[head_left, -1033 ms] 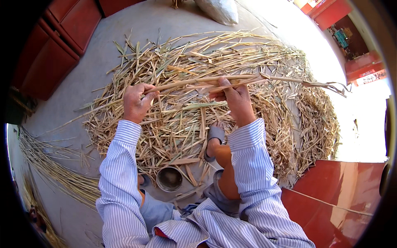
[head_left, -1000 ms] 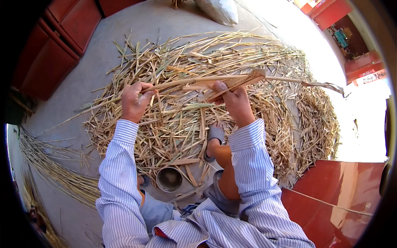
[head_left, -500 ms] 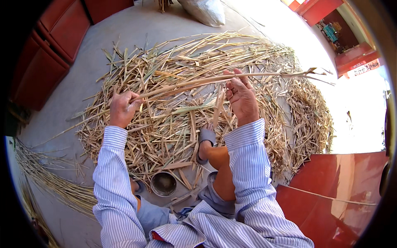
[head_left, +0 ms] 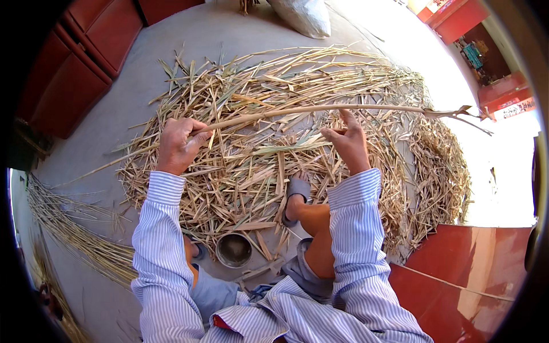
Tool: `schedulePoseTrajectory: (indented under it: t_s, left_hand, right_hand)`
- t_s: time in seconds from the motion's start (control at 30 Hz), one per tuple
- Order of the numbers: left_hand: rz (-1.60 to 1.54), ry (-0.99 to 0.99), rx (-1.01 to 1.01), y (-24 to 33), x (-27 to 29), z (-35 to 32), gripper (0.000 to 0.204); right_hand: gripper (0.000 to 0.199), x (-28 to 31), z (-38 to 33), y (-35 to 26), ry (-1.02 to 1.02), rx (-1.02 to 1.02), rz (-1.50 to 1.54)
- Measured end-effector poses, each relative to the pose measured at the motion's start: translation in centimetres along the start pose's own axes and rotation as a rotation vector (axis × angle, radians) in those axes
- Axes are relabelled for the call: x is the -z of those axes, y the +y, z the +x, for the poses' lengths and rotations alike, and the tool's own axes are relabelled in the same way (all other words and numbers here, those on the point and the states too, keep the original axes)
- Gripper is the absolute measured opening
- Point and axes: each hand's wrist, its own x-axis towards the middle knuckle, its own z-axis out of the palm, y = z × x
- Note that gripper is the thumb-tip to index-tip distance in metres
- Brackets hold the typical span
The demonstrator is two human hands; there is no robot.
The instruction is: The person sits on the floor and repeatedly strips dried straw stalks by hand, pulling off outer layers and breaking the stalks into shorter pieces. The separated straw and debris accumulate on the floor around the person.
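My left hand (head_left: pixel 178 144) is closed round a long, dry, tan reed stalk (head_left: pixel 274 114). The stalk runs across in front of me, bowing slightly upward, and its frayed, leafy tip (head_left: pixel 454 113) reaches far to the right. Its thin other end slants down to the left, beyond my fist. My right hand (head_left: pixel 351 142) has thumb and forefinger spread apart. The forefinger's tip is at the stalk's underside, and the other fingers are partly hidden. Below both hands lies a wide heap of dry husks and leaf strips (head_left: pixel 246 183), with longer stalks at its far side.
Near my feet stands a round metal bowl (head_left: pixel 234 250). A bundle of thin stalks (head_left: pixel 80 234) lies at the left. Red cabinets (head_left: pixel 91 46) stand at the far left, a whitish sack (head_left: pixel 303 17) at the back, and a red panel (head_left: pixel 457 274) at the near right.
The loose husk along the stalk is gone from it, leaving it barer. My right hand's fingers have spread apart. The view has shifted, so the scene appears farther right.
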Motion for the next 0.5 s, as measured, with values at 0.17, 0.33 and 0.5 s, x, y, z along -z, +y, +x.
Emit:
schedulePoseTrajectory:
  t_s: [0.17, 0.33, 0.5]
  left_hand:
    - [0.040, -0.185, -0.090, 1.8, 0.7, 0.4, 0.018]
    - [0.067, 0.088, -0.269, 3.6, -1.2, 0.7, 0.024]
    - [-0.049, 0.160, -0.191, 4.3, -2.3, 0.4, 0.027]
  right_hand:
    - [0.041, -5.5, -2.4, -4.4, -0.365, -0.058, 0.862]
    - [0.028, -8.2, -3.5, -5.8, -0.203, -0.024, 0.767]
    - [0.028, -9.2, -4.3, -6.4, -0.178, 0.007, 0.765]
